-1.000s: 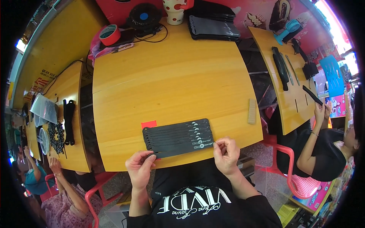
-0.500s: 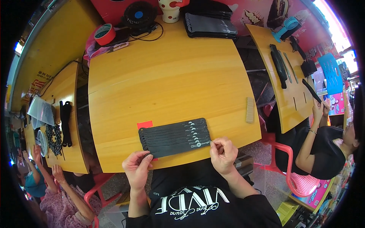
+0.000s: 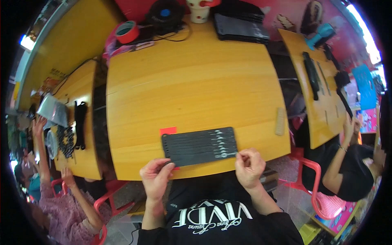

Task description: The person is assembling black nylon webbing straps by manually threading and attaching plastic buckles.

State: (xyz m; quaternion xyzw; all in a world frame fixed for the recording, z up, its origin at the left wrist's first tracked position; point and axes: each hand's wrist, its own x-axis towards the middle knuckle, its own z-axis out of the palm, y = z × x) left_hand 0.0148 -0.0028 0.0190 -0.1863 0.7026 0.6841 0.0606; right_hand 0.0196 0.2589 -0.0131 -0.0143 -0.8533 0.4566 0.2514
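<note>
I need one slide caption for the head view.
Left hand and right hand at the near corners of overlapping black straps on a wooden table.

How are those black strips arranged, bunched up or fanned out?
Fanned out: the black strips overlap in steps, with several edges showing.

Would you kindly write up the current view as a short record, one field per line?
Left hand: thumb and finger pinching the left end of the front black strip
Right hand: fingertips at that strip's right end; grip unclear
Strip stack: flat, near the table's close edge
Red piece: showing past the stack's far left corner
Far edge: red tape roll, black fan, spotted cup
</note>
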